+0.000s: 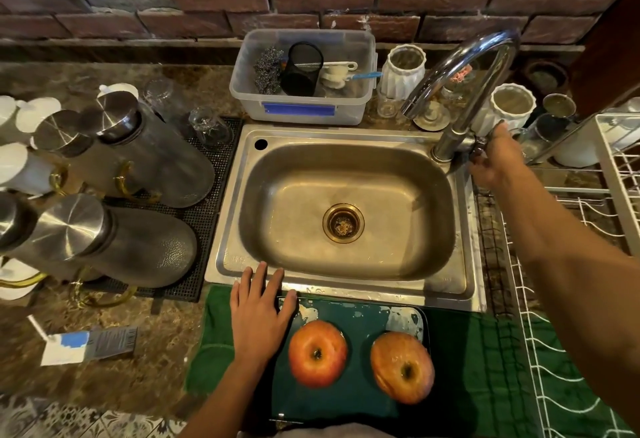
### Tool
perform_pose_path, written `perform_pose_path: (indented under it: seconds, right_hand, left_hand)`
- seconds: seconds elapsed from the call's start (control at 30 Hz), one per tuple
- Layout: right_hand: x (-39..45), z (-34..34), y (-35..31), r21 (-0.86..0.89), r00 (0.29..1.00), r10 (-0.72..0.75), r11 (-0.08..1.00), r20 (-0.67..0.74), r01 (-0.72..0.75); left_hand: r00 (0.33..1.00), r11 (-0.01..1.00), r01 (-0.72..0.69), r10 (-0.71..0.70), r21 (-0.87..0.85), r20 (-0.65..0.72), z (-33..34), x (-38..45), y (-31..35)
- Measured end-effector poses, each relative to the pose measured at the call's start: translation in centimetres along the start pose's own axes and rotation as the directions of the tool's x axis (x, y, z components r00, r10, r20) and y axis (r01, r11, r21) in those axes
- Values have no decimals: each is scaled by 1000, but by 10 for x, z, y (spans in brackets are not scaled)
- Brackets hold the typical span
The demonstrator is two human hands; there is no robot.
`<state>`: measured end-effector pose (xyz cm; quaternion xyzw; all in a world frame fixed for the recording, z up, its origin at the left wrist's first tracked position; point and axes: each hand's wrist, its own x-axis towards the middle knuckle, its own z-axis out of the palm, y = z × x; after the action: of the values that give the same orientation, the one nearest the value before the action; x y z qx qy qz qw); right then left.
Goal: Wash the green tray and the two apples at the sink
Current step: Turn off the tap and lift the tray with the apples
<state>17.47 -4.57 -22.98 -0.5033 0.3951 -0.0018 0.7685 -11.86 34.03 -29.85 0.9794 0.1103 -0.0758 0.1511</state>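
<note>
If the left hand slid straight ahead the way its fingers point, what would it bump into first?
Probably nothing to bump at first: the left hand lies flat with fingertips already on the sink rim. Going on, it would likely slip over the edge into the basin, toward the drain.

Both arms reach forward from the six o'clock edge. The left hand (260, 313) lies flat at about seven o'clock, fingers straight and slightly spread, pointing toward twelve. The right arm stretches toward two o'clock, its hand (496, 157) curled, fingers gripping.
</note>
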Motion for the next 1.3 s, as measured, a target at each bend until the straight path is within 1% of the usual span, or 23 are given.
perform_pose_path:
  seconds: [0.07, 0.2, 0.27, 0.33, 0.4, 0.47, 0.57, 0.6, 0.67, 0.73, 0.8, 0.9, 1.03, 1.13, 1.2, 1.3]
  right_hand:
    - [-25, 0, 0, 6, 999, 15, 1000, 35, -15]
    - [-70, -10, 15, -5, 996, -7, 1000, 85, 7]
    - [-92, -23, 27, -44, 992, 7, 999, 130, -2]
    - [-115, -42, 43, -74, 981, 46, 997, 188, -33]
    - [-140, -66, 64, -125, 970, 66, 991, 234, -38]
    - [-164, -92, 86, -210, 973, 68, 978, 221, -21]
    - [-200, -127, 114, -297, 975, 73, 955, 208, -8]
    - [-213, -135, 121, -340, 975, 86, 940, 207, -10]
    - [-235, -148, 134, -413, 970, 124, 910, 208, -28]
    - [-250, -156, 143, -459, 963, 148, 888, 223, -30]
    - [-263, -160, 150, -481, 952, 183, 876, 246, -44]
    - [-277, -163, 160, -508, 928, 235, 859, 288, -60]
    - [-289, -163, 167, -563, 901, 289, 824, 322, -63]
    - [-293, -164, 172, -569, 895, 305, 819, 326, -72]
    - [-294, -165, 173, -566, 897, 313, 820, 312, -89]
    - [-294, -162, 172, -557, 893, 333, 822, 304, -117]
  left_hand:
    - [1000, 1000, 2, -2, 6, 13, -2, 0, 0]
    - [999, 1000, 18, -18, -17, 41, -7, -2, 3]
    - [998, 996, 31, -26, -80, 56, -10, -1, 5]
    - [996, 980, 63, -50, -188, 70, -14, -1, 6]
    - [993, 938, 114, -101, -328, 56, -22, -3, 8]
    - [983, 876, 182, -175, -446, 58, -29, -9, 12]
    - [973, 794, 217, -225, -568, 56, -35, -24, 14]
    - [967, 767, 241, -241, -595, 80, -37, -29, 15]
    - [942, 699, 330, -288, -635, 172, -39, -37, 15]
    - [913, 637, 404, -326, -656, 245, -43, -43, 16]
    - [890, 594, 454, -334, -665, 309, -48, -49, 16]
    - [864, 572, 502, -289, -649, 413, -55, -55, 14]
    - [833, 591, 532, -238, -607, 499, -59, -59, 10]
    - [808, 597, 537, -160, -596, 567, -59, -58, 6]
    - [801, 616, 523, -120, -589, 586, -61, -59, 6]
    - [795, 642, 516, -112, -568, 596, -64, -57, 8]
